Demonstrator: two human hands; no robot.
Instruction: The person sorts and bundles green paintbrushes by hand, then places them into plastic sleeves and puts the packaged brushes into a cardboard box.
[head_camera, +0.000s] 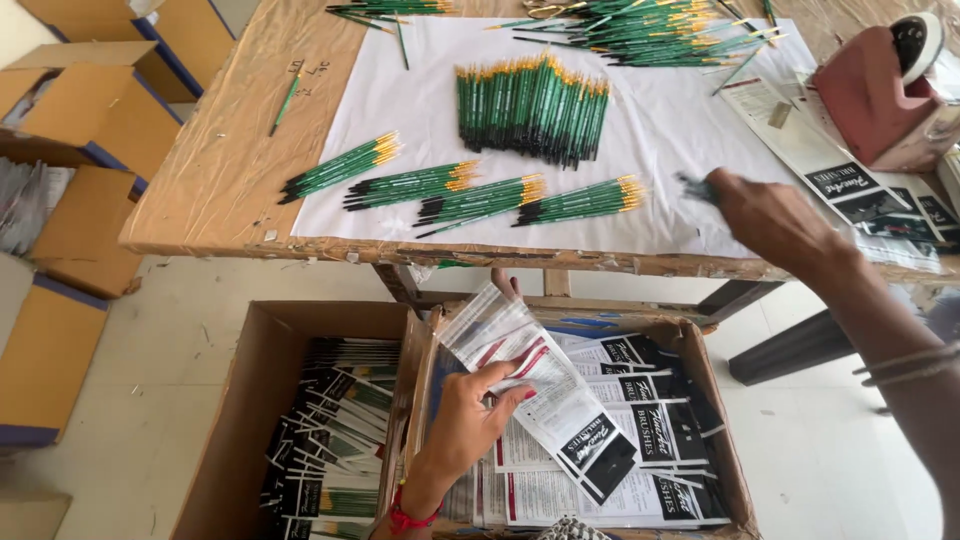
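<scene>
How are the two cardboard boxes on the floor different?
The left box holds packs with green brushes inside, lying in slanted rows; the right box holds flat empty packets stacked in layers. The left hand reaches into the right box and lifts one clear packet; no hand touches the left box. The right box looks fuller, almost to its rim. Both are open brown cardboard boxes, side by side below the table.

packing workshop, probably | brush bundles (480, 198) on table (200, 200) | cartons of printed sleeves (600, 400)
</scene>
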